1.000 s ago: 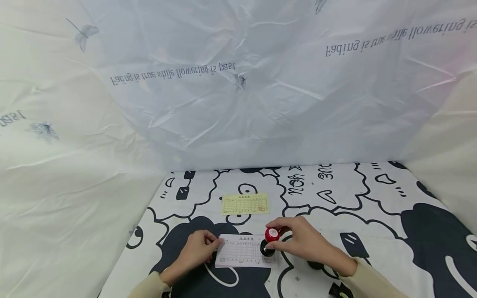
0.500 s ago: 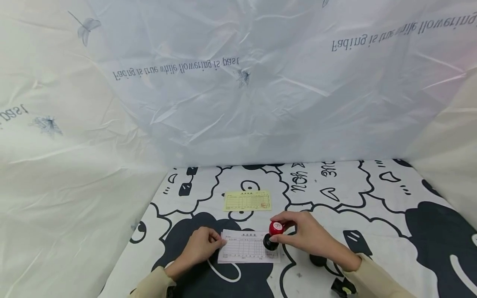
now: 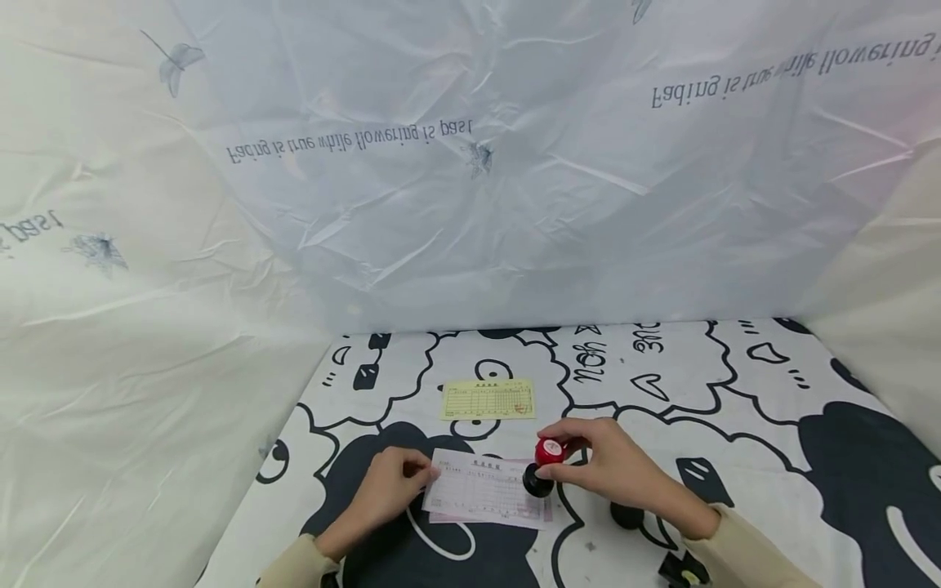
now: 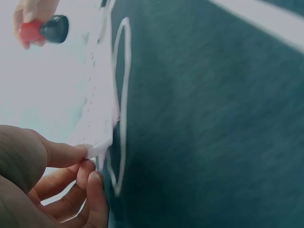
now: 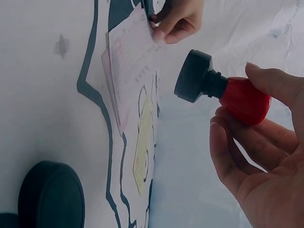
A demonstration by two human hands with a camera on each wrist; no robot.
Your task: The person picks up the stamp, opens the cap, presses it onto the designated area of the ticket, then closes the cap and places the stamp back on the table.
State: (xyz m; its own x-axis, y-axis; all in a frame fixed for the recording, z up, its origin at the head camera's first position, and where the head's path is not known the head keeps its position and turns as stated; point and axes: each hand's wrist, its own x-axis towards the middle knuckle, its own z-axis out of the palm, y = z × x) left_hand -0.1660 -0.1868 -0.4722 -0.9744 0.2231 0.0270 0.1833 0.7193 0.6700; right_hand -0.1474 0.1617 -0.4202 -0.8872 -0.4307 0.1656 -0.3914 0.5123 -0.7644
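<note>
My left hand [image 3: 392, 482] pinches the left edge of a white printed form [image 3: 478, 490] between thumb and fingers, as the left wrist view also shows. The form is raised and slanted over a pinkish sheet [image 3: 547, 510], which peeks out along its lower and right edges. My right hand [image 3: 606, 465] grips a self-inking-style hand stamp by its red knob [image 5: 244, 99]. The stamp's black base [image 5: 194, 76] hangs in the air near the form's right end, apart from the paper in the right wrist view. Its printing face is hidden.
Farther back lies a yellow form [image 3: 488, 398] with a red mark at its lower right. A black-and-white cartoon cloth [image 3: 735, 457] covers the table, and white sheeting [image 3: 470, 237] rises behind. A black round object [image 5: 52, 199] sits low in the right wrist view.
The stamp has come up off the white form and shifted slightly right. My left hand has lifted and turned the top form, exposing the pinkish sheet below it.
</note>
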